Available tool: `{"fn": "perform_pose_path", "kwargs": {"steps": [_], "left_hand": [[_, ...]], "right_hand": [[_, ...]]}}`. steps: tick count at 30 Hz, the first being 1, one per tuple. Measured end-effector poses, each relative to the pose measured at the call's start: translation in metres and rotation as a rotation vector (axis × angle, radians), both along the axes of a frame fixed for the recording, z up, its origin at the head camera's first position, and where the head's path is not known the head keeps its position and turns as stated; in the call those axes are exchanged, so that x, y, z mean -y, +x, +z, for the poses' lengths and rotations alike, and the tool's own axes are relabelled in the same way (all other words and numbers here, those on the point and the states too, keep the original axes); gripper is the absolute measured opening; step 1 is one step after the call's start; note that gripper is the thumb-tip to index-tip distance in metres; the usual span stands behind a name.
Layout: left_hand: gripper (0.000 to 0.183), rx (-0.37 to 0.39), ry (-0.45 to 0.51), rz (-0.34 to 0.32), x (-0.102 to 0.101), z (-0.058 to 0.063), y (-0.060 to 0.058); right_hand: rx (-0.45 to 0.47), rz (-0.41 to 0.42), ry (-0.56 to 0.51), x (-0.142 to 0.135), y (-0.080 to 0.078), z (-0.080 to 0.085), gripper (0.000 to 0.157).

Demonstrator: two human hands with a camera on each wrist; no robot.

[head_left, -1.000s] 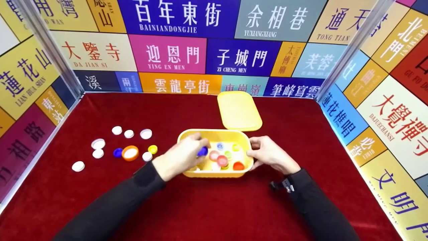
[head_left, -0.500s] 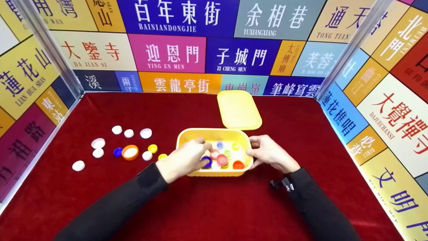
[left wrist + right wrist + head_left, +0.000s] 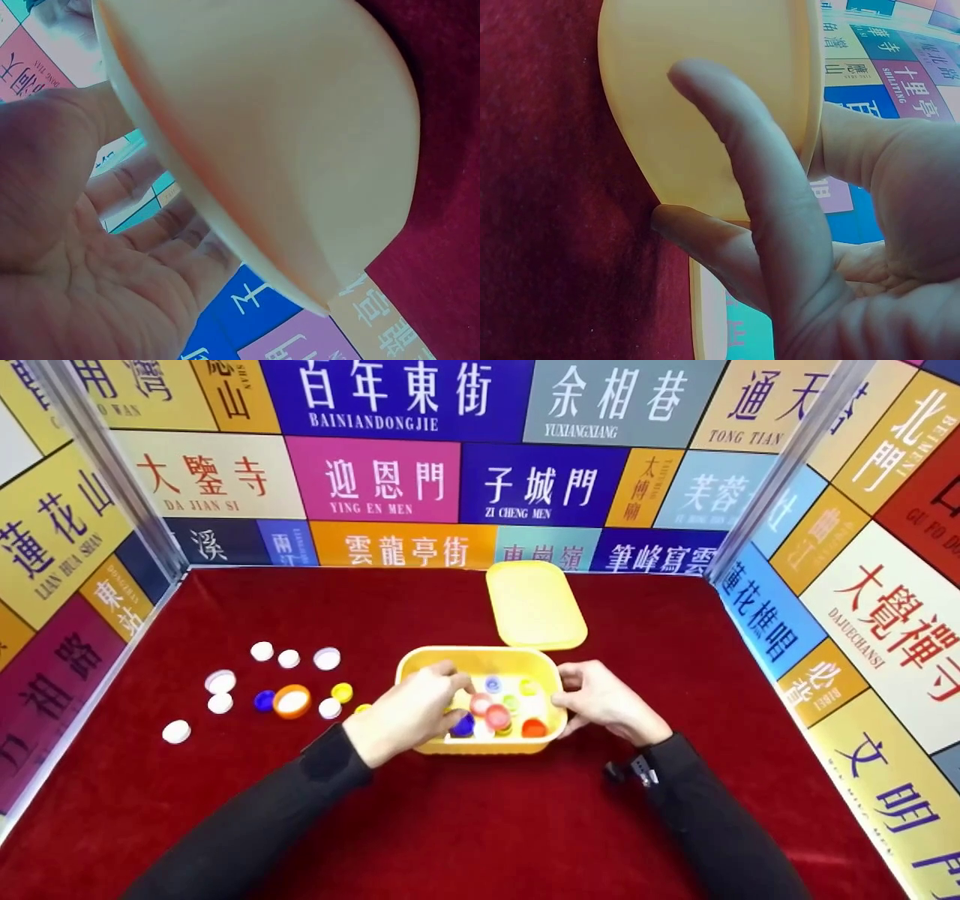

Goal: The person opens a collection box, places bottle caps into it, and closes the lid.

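Lowered since a second ago, the dark blue cap (image 3: 463, 726) lies beside the thumb of the left hand (image 3: 416, 705), whose fingertips are apart; around it, the yellow box (image 3: 487, 746), gripped by the right hand (image 3: 611, 701), should be kept steady.

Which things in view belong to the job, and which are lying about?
Job: yellow box, right hand gripping its end, left hand partly inside, caps within, probably loose caps outside.
Lying about or backdrop, seemingly: yellow lid, red cloth, sign-covered walls.
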State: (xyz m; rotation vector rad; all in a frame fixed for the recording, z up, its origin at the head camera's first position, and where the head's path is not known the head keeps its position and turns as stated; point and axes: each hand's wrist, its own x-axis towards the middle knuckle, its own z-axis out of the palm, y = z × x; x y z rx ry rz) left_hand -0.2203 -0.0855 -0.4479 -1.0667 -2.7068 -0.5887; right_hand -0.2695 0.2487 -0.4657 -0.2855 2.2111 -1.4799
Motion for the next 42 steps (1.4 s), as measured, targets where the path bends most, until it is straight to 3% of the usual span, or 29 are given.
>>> {"fn": "perform_pose_path", "kwargs": {"steps": [7, 14, 18, 23, 28, 34, 42], "left_hand": [[0.024, -0.061, 0.034, 0.024, 0.009, 0.003, -0.003], [0.031, -0.01, 0.064, 0.119, 0.023, 0.006, -0.009], [0.032, -0.015, 0.101, 0.174, 0.035, 0.005, -0.018], [0.032, 0.031, 0.148, 0.267, 0.052, 0.004, -0.028], [0.035, 0.06, 0.172, 0.362, 0.072, -0.001, -0.04], [0.041, 0.113, 0.135, 0.46, 0.098, -0.014, -0.05], [0.051, 0.2, 0.052, 0.555, 0.128, -0.028, -0.054]], "right_hand": [[0.002, -0.001, 0.005, -0.001, -0.001, 0.001, 0.045], [0.002, 0.004, -0.002, -0.001, 0.0, 0.0, 0.045], [-0.004, 0.004, -0.002, -0.001, 0.0, 0.0, 0.044], [-0.013, 0.011, 0.001, 0.0, 0.0, 0.0, 0.043], [-0.014, 0.01, 0.002, -0.001, 0.0, 0.0, 0.042], [-0.011, 0.005, 0.0, -0.001, -0.001, -0.001, 0.043], [-0.005, 0.004, 0.001, 0.0, 0.0, -0.001, 0.043]]}}
